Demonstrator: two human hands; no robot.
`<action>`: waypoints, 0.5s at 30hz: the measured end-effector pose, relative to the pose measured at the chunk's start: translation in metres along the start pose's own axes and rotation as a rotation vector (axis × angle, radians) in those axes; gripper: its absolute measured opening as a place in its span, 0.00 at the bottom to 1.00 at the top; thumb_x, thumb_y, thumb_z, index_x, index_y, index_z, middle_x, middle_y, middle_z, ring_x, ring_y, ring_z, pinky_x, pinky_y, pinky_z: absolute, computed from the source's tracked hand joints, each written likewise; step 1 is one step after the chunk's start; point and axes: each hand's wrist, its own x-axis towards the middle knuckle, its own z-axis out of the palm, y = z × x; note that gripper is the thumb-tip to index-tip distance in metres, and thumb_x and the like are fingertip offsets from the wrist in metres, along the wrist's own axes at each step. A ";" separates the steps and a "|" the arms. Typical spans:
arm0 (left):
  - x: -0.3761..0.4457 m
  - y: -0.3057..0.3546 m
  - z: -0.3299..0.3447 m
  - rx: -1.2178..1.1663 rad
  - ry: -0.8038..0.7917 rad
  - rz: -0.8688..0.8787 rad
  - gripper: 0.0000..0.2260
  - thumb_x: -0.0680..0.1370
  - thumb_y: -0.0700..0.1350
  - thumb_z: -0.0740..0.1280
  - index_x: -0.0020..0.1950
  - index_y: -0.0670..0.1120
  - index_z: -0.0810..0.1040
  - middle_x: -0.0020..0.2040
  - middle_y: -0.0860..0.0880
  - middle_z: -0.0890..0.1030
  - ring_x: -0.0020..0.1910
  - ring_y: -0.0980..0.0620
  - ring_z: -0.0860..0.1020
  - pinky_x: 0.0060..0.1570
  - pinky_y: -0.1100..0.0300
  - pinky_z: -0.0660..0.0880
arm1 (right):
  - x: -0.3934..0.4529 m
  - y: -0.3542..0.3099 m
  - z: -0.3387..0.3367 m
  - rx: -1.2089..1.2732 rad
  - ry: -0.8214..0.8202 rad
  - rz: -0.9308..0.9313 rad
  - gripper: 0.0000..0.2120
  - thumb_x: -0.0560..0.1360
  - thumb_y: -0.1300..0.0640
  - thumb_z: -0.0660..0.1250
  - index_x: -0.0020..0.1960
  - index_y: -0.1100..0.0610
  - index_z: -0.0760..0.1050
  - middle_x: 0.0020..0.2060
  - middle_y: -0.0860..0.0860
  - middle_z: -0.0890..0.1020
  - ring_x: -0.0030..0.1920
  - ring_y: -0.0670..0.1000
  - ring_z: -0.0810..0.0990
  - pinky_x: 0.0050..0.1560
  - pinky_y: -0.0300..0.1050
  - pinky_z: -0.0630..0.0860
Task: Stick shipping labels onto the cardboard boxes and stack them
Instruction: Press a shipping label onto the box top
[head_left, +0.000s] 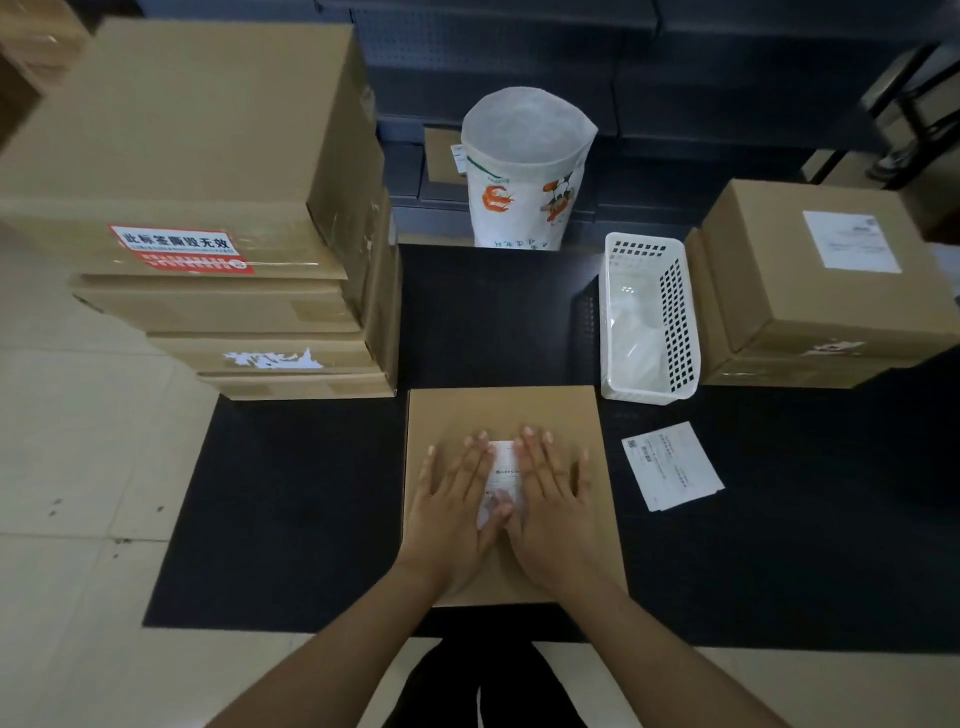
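Two flat, straight-fingered hands — left hand (451, 512), right hand (550, 512) — press a shipping label (504, 475) onto the cardboard box (498, 410), grasping nothing.

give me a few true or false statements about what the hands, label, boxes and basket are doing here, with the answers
1. Both hands, left hand and right hand, press flat on the label on the middle box. True.
2. The white basket stands left of the middle box. False: it stands behind the box's right corner.
3. The tall stack of boxes is on the left. True.
4. The top box of the right stack has no label. False: a white label lies on its top.
5. The loose labels lie inside the basket. False: they lie on the black mat.
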 end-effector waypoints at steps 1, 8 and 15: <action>-0.001 0.001 -0.001 0.003 0.013 -0.058 0.30 0.81 0.62 0.41 0.78 0.45 0.46 0.79 0.49 0.46 0.77 0.53 0.44 0.74 0.47 0.41 | -0.001 0.000 0.001 0.017 0.006 0.079 0.34 0.77 0.37 0.37 0.76 0.53 0.32 0.75 0.47 0.32 0.75 0.49 0.29 0.72 0.56 0.27; -0.003 0.006 -0.006 -0.025 0.028 -0.190 0.34 0.78 0.64 0.37 0.77 0.44 0.38 0.77 0.49 0.36 0.76 0.52 0.36 0.74 0.52 0.36 | -0.002 0.001 0.000 0.114 0.075 0.158 0.37 0.77 0.35 0.35 0.77 0.56 0.35 0.77 0.51 0.37 0.76 0.51 0.31 0.74 0.54 0.31; -0.025 0.003 0.001 0.043 -0.060 0.143 0.32 0.81 0.62 0.41 0.77 0.44 0.40 0.78 0.49 0.38 0.76 0.53 0.36 0.73 0.49 0.39 | -0.015 0.024 0.006 -0.076 0.015 -0.364 0.32 0.80 0.41 0.51 0.76 0.60 0.57 0.76 0.53 0.57 0.76 0.53 0.58 0.71 0.55 0.52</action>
